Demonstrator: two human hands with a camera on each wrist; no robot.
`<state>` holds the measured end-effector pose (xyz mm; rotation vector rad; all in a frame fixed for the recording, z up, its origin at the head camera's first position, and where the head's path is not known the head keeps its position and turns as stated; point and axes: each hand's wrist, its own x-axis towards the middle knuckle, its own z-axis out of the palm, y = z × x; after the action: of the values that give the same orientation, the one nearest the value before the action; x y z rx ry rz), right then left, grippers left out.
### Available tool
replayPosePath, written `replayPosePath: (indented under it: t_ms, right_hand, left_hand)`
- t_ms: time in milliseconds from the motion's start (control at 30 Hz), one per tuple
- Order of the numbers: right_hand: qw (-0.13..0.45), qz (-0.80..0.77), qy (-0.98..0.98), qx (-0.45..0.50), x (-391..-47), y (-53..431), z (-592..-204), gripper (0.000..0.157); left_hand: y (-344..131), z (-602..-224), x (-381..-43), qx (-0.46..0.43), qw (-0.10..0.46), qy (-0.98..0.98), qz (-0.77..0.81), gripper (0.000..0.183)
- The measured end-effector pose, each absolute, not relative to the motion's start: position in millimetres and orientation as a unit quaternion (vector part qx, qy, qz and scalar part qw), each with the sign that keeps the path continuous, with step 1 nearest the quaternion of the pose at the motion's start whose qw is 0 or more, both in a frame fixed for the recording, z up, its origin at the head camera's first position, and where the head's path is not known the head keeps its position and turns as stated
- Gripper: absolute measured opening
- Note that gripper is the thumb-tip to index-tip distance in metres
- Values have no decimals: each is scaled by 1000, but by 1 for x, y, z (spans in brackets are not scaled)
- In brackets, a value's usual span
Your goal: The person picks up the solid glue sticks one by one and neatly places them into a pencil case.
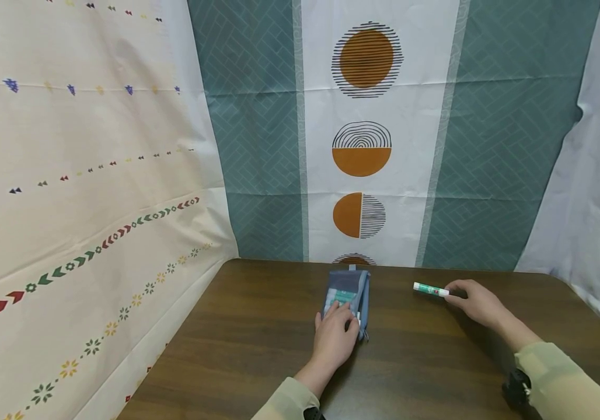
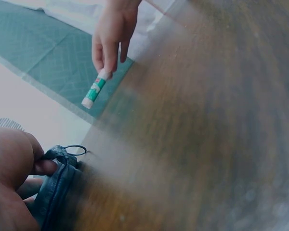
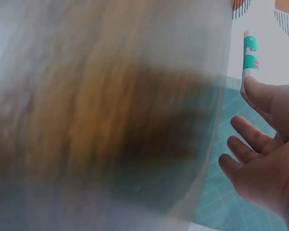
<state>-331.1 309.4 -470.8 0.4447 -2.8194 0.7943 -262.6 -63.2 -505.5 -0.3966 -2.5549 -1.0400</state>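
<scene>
A green glue stick (image 1: 430, 289) with white ends is pinched by one end in my right hand (image 1: 477, 302), held above the table's right part. In the right wrist view the thumb and index finger grip the glue stick (image 3: 250, 50), the other fingers spread loosely. My left hand (image 1: 334, 337) lies over the near part of a blue-grey pencil case (image 1: 343, 280), fingers on its see-through window and thumb at its right edge. Green-and-white items (image 1: 343, 296) show through that window. A zip with a loop (image 2: 77, 150) runs along the case's side in the left wrist view.
The brown wooden table (image 1: 258, 326) reaches back to a green and white patterned curtain (image 1: 263, 146). A cream patterned cloth (image 1: 95, 175) hangs along the left, and a white cloth (image 1: 594, 192) hangs on the right.
</scene>
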Motion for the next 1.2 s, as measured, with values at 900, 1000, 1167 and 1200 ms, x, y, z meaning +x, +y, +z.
replayPosePath:
  t_ms: [900,1000,1167,1200]
  right_hand:
    - [58,289,-940,170,-330,241,-458,22]
    - [56,288,-941,171,-331,235,-458,22]
    - [53,286,-940,178,-335,225,-460,21]
    - [54,286,-940,179,-336,223,-460,21]
  left_hand:
    - [-63,-504,-263,-136,173,-903,-369,30]
    - [-62,-504,-263,-137,176,-902,-371,29]
    - [-62,-505,-263,-137,183,-900,-371,29]
    - [-62,-505,-263,-137,183,-900,-371,30]
